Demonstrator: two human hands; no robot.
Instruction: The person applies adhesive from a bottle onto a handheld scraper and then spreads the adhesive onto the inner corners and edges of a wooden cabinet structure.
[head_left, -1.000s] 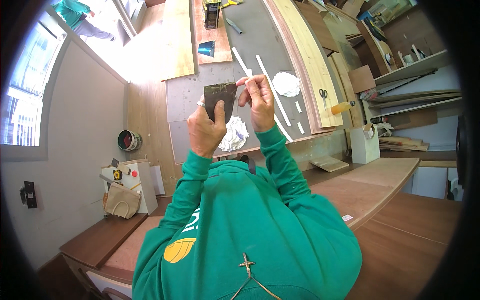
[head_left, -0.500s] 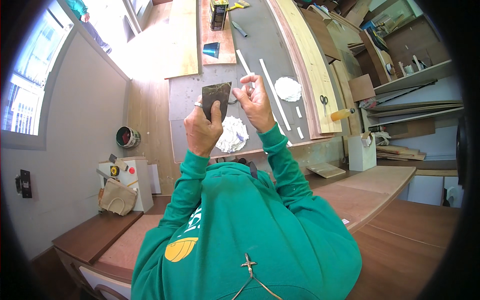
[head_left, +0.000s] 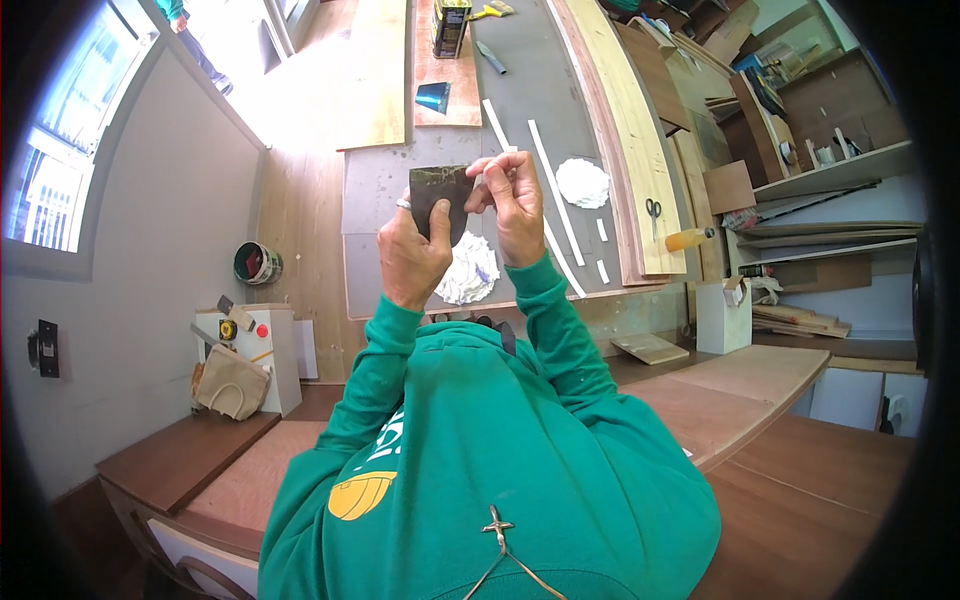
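Note:
My left hand [head_left: 415, 255] is closed on a dark, flat, roughly rectangular plate [head_left: 440, 195], its thumb lying across the near face. The plate's surface looks smeared, with a lighter streak along the top. At the plate's right edge, my right hand [head_left: 512, 205] has its fingers bent and pressed together. Whether they pinch the plate itself or something small on it is hidden. Below the plate, a heap of crumpled white material [head_left: 468, 272] lies on the grey table surface [head_left: 375, 205]. A second white heap [head_left: 583, 183] sits to the right of my right hand.
White strips [head_left: 556, 190] lie between the heaps. Farther off are a blue blade [head_left: 433, 97], a metal can [head_left: 451, 28], a yellow-handled brush [head_left: 490, 11] and wooden boards [head_left: 374, 80]. On the right-hand plank rest scissors [head_left: 654, 213] and an orange bottle [head_left: 689, 239].
My right hand has moved in to the plate's right edge, and its raised fingers have curled together. The left hand keeps hold of the plate, which has turned slightly to face me.

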